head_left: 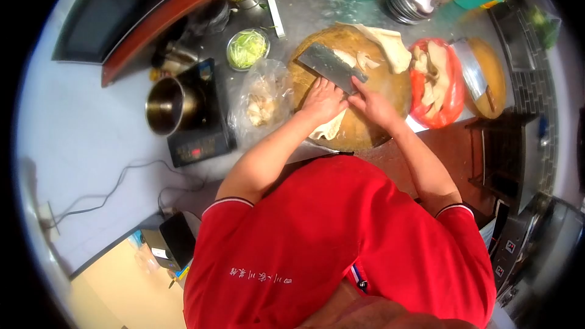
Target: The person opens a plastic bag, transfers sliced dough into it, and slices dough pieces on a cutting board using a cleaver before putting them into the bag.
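My right hand [373, 105] grips the handle end of a cleaver [329, 64], whose wide dark blade lies slanted across a round wooden chopping board [390, 94]. Just below the blade, my left hand [326, 102] presses down on a pale, floppy sheet of food [329, 128], its fingertips close to the blade. Most of that sheet is covered by the hand, and its exact kind is unclear. Beyond the blade lie cut pale pieces [365, 61]. A larger pale folded piece [390, 49] hangs over the board's far right edge.
Right of the board sit a red plastic bag [452, 88] of pale pieces and a second knife [472, 70] on a smaller board [496, 79]. Leftward are a clear bag [262, 100], a bowl of green shreds [248, 49] and a metal pot [164, 106] beside an induction cooker [198, 140].
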